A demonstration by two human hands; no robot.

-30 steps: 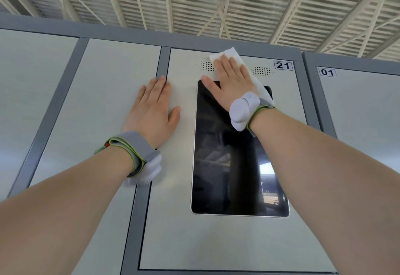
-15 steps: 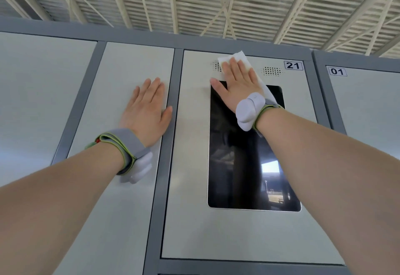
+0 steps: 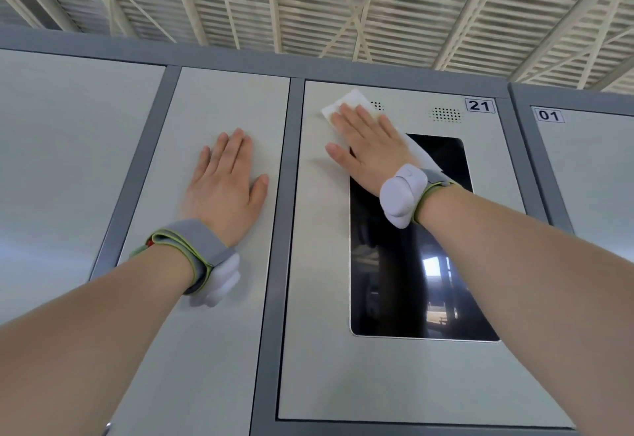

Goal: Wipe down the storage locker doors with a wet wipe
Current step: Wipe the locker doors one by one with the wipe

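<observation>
My right hand (image 3: pixel 365 147) lies flat with straight fingers on a white wet wipe (image 3: pixel 346 101), pressing it against the top left of the pale grey locker door marked 21 (image 3: pixel 322 315). The wipe shows above my fingertips and again beside my wrist over the door's black screen (image 3: pixel 404 264). My left hand (image 3: pixel 224 183) rests flat, fingers spread, on the neighbouring plain locker door (image 3: pixel 206 350) to the left.
Dark grey frame bars (image 3: pixel 278 230) separate the doors. Another door numbered 01 (image 3: pixel 590 178) stands at the right, and a plain one (image 3: pixel 68 161) at the far left. Small speaker grilles (image 3: pixel 445 114) sit above the screen. White roof trusses run overhead.
My right hand has slid the wipe leftward, from above the screen's middle to the door's top left corner. The left hand has stayed flat on its door. The view shifted left.
</observation>
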